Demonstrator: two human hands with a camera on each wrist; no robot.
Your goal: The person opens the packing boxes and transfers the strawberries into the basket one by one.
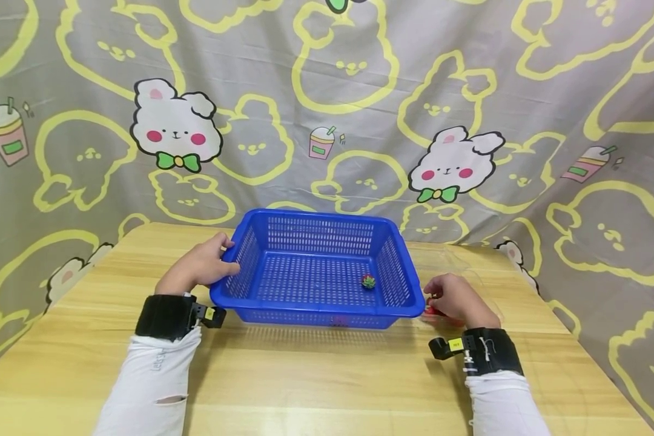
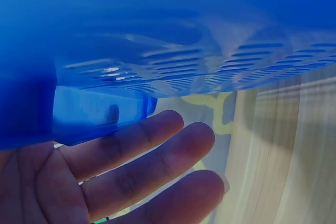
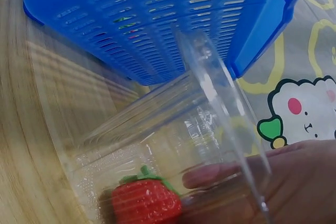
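A blue plastic basket (image 1: 318,310) with slotted walls stands mid-table. My left hand (image 1: 209,260) grips its left rim, thumb over the edge; in the left wrist view the other fingers (image 2: 152,166) stretch below the rim. My right hand (image 1: 458,298) reaches into a clear plastic box (image 3: 152,129) at the basket's right side. There its fingers pinch a red toy strawberry (image 3: 146,202) with a green top, low in the box and partly hidden by the hand in the head view. Another small red strawberry with green leaves (image 1: 367,281) lies in the basket's right part.
Pale wooden table (image 1: 305,381) lies under everything. A grey curtain (image 1: 261,66) with yellow outlines and white cartoon animals hangs behind and at both sides. Clear plastic (image 1: 436,257) shows faintly behind the right hand. A reddish patch (image 1: 339,320) shows through the basket's front wall.
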